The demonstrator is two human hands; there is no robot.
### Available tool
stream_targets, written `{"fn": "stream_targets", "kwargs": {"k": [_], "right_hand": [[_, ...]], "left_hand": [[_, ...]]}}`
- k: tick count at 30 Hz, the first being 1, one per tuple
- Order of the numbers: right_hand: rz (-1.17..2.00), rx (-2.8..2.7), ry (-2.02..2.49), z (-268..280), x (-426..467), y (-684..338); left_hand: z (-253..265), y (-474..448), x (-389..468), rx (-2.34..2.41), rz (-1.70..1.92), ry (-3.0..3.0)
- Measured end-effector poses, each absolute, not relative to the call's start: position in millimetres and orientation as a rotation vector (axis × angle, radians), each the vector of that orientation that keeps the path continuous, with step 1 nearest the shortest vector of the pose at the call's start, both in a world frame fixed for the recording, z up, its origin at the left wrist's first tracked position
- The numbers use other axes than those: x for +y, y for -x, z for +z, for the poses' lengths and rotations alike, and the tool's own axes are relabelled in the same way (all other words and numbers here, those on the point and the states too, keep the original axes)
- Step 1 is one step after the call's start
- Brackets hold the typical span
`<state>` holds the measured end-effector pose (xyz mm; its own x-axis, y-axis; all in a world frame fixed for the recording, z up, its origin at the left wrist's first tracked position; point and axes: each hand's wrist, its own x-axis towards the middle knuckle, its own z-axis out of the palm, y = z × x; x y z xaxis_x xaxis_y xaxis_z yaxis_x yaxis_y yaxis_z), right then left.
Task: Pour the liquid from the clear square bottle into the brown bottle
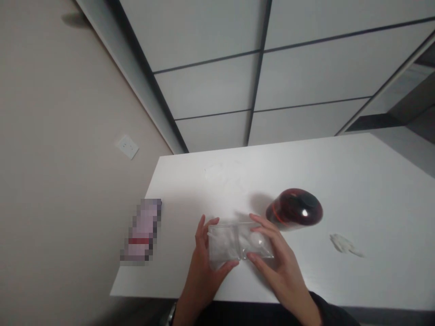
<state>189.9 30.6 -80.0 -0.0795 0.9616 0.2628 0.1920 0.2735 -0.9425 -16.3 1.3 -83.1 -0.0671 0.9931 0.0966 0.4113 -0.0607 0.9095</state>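
A clear plastic box (226,240) with a seam or gap down its middle lies between my hands, low over the front of the white table (210,194). I cannot tell whether it is one piece or two side by side. My left hand (209,267) grips its left end, thumb along the near edge and fingers on the far side. Around the right end, my right hand (280,260) is closed with the thumb near the middle seam. Something pale and rounded shows through the right half. Just beyond my right hand stands a glossy dark red container (292,208) with a dark top.
A crumpled whitish piece (343,244) lies on the table at the right. At the left edge is a blurred-out pinkish object (144,231). A wall socket (128,147) is on the left wall, and panelled white doors (210,90) rise behind the table.
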Motion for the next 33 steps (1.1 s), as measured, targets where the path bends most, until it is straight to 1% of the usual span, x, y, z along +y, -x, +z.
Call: {"fn": "stream_targets", "kwargs": {"k": [3,8,11,14,17,21,25,29,33], "right_hand": [[0.901,-1.438,1.123,-77.0,29.2,-190.9],[0.768,-1.75,1.078,-77.0,33.4,-202.2],[0.728,-1.795,0.993,-94.8,38.6,-206.8],[0.674,-1.717,0.934,-123.0,40.4,-206.9],[0.676,-1.67,0.939,-142.6,35.3,-210.1],[0.745,-1.731,1.011,-139.6,26.2,-219.3],[0.742,-1.756,1.106,-111.5,21.6,-217.9],[0.795,-1.719,1.161,-77.0,23.1,-206.5],[0.821,-1.65,1.215,-61.9,26.5,-196.7]], "left_hand": [[-84.1,17.9,-1.7,1.571,1.068,-1.55],[-97.1,26.0,-8.4,1.484,1.086,-1.586],[-119.3,34.2,-6.7,1.428,1.202,-1.546],[-140.5,43.7,0.7,1.317,1.287,-1.546],[-146.7,49.8,4.5,1.152,1.33,-1.592],[-131.9,48.4,1.7,1.146,1.289,-1.668],[-104.3,38.0,-2.8,1.259,1.177,-1.671],[-77.1,23.1,-4.0,1.28,1.191,-1.597],[-67.8,15.3,-1.9,1.292,1.167,-1.57]]}}
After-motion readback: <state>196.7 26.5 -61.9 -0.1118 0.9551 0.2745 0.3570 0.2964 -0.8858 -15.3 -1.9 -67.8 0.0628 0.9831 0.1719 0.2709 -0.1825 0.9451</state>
